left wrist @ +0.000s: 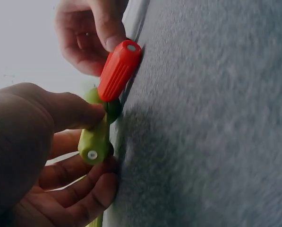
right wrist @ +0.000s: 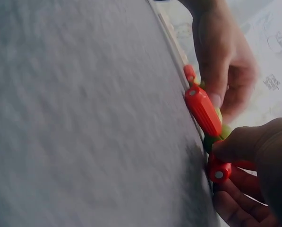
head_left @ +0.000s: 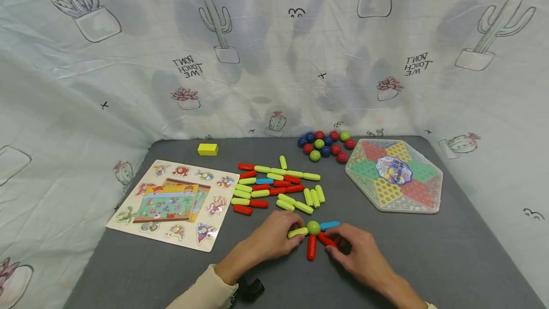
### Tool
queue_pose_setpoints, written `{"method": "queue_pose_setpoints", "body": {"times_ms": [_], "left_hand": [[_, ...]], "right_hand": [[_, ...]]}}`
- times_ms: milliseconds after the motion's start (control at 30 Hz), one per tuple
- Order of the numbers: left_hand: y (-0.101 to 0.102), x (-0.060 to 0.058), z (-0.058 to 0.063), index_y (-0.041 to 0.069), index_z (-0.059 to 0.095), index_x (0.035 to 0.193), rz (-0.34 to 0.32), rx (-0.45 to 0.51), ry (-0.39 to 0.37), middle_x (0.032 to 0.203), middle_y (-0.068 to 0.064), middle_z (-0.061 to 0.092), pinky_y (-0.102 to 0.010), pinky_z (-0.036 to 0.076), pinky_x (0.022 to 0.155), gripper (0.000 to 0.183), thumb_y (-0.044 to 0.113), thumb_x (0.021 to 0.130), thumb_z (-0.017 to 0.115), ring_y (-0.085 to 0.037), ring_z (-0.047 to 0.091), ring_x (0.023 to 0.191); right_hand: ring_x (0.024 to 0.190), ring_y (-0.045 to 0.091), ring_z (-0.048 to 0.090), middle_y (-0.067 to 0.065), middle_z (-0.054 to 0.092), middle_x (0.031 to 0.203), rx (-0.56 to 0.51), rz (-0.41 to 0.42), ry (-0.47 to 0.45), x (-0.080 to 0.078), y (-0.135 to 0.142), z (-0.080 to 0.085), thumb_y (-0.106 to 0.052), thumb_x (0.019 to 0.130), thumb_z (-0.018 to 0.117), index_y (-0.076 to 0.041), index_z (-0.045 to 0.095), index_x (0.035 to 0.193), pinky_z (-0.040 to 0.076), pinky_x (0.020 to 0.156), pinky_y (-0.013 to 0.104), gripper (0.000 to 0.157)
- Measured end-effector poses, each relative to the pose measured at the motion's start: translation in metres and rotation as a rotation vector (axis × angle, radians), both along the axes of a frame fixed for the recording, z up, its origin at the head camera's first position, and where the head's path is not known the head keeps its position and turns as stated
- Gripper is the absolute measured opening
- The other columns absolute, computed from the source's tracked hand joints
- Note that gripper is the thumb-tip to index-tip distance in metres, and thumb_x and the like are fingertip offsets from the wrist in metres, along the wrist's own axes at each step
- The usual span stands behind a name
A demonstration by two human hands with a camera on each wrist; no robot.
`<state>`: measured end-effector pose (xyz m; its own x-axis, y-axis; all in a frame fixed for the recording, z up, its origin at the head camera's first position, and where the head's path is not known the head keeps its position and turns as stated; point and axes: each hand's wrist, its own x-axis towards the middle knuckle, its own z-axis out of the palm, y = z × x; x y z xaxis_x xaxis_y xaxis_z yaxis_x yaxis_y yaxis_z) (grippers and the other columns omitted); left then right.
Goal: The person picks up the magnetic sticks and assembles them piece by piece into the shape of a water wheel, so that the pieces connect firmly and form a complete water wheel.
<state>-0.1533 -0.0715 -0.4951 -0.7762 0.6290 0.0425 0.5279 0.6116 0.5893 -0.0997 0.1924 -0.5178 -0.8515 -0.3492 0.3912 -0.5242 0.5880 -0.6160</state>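
Observation:
A green ball (head_left: 313,227) lies on the grey table with short ridged rods set around it like spokes. My left hand (head_left: 274,232) pinches a yellow-green rod (head_left: 298,232) between thumb and fingers, its inner end at the ball. On the other side, my right hand (head_left: 358,252) pinches a red rod (head_left: 327,240) that slants from the ball. Another red rod (head_left: 311,248) points toward me between the hands, and a blue rod (head_left: 330,225) extends to the right. In the right wrist view, the pinched red rod (right wrist: 219,171) shows a small silvery dot on its end.
Rows of red and yellow-green rods (head_left: 261,193) lie beyond my left hand. Farther back are several coloured balls (head_left: 326,150) and a yellow block (head_left: 208,149). A picture puzzle board (head_left: 171,247) stands left, a hexagonal game box (head_left: 394,175) right. A patterned cloth (head_left: 261,61) hangs behind.

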Motion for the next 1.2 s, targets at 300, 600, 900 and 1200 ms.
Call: {"method": "queue_pose_setpoints", "body": {"times_ms": [300,600,900,1200], "left_hand": [[0.011,0.002,0.001,0.014,0.082,0.112,-0.013,0.086,-0.101,0.090,0.013,0.071,-0.014,0.052,0.075,0.023,0.026,0.095,0.089,0.005,0.060,0.079],[-0.004,-0.022,-0.008,0.011,0.078,0.130,0.041,0.370,-0.186,0.119,-0.003,0.080,-0.027,0.062,0.090,0.032,0.017,0.099,0.083,-0.005,0.072,0.098],[0.003,-0.041,-0.010,0.009,0.074,0.138,0.082,0.128,0.038,0.139,-0.005,0.071,-0.044,0.054,0.105,0.038,0.009,0.100,0.079,-0.023,0.065,0.116],[0.004,-0.048,-0.009,0.013,0.081,0.123,0.111,0.049,0.089,0.117,-0.003,0.070,-0.043,0.051,0.105,0.021,0.024,0.105,0.077,-0.021,0.060,0.112]], "right_hand": [[0.089,-0.004,0.068,-0.016,0.076,0.106,0.036,-0.024,-0.064,-0.008,0.022,0.002,0.000,0.085,0.091,-0.025,0.079,0.111,0.060,0.076,0.025,0.039],[0.094,-0.001,0.071,-0.019,0.077,0.108,0.018,-0.016,-0.059,-0.020,0.041,-0.003,0.000,0.085,0.091,-0.030,0.079,0.112,0.060,0.081,0.025,0.042],[0.092,0.002,0.071,-0.017,0.077,0.105,0.017,0.013,-0.008,-0.038,0.049,-0.005,0.002,0.083,0.092,-0.028,0.079,0.111,0.058,0.083,0.024,0.043],[0.091,0.004,0.072,-0.015,0.078,0.105,-0.022,0.052,-0.053,-0.046,0.050,-0.007,-0.002,0.087,0.090,-0.027,0.080,0.113,0.058,0.083,0.024,0.037]]}}
